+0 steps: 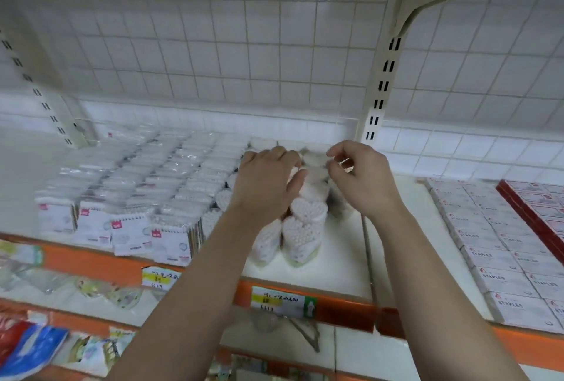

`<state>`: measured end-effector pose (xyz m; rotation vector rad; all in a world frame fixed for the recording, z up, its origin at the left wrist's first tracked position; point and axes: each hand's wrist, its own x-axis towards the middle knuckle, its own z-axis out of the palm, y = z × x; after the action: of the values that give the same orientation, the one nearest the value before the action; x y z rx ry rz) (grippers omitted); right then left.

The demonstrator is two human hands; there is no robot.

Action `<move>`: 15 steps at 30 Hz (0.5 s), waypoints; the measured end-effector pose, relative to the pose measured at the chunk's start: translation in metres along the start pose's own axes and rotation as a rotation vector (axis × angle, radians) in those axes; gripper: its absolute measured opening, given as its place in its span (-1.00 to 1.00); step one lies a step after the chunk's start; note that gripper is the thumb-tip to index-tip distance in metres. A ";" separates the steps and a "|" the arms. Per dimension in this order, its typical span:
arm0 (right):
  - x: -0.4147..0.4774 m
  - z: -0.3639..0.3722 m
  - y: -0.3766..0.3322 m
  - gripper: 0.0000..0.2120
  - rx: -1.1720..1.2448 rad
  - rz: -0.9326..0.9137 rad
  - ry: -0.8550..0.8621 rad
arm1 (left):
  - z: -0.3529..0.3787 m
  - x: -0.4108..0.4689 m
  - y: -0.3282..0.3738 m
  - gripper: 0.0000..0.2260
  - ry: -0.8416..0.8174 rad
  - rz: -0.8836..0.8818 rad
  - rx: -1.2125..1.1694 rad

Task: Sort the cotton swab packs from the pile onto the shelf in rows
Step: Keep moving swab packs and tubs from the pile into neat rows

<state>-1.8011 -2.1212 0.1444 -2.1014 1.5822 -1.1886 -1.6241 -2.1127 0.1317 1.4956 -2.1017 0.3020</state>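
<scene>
You are reaching both arms forward over the shelf. Your left hand is curling palm-down round the rear pack. Your right hand is hovering beside it, fingers narrowly curled; blur is hiding any hold. The cotton swab packs are standing upright, tips up, in rows running front to back. The boxes on the right are showing "STAPLES".

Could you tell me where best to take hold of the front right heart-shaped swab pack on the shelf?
Probably by its side walls near the top, coming from above and the right. The heart-shaped swab pack stands frontmost, with bare shelf on its right and a neighbouring pack close on its left.
</scene>
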 end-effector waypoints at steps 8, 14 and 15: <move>0.005 0.085 -0.093 -0.82 -0.030 -0.225 -0.118 | -0.060 -0.058 -0.096 -0.70 0.048 -0.193 0.135; -0.002 0.166 -0.174 -0.83 0.015 -0.287 -0.176 | -0.105 -0.116 -0.189 -0.76 0.038 -0.312 0.145; -0.004 0.182 -0.190 -0.82 0.028 -0.290 -0.178 | -0.114 -0.126 -0.206 -0.76 0.031 -0.326 0.151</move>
<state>-1.5392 -2.0938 0.1471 -2.4031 1.2080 -1.0620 -1.3696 -2.0316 0.1320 1.8769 -1.8058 0.3632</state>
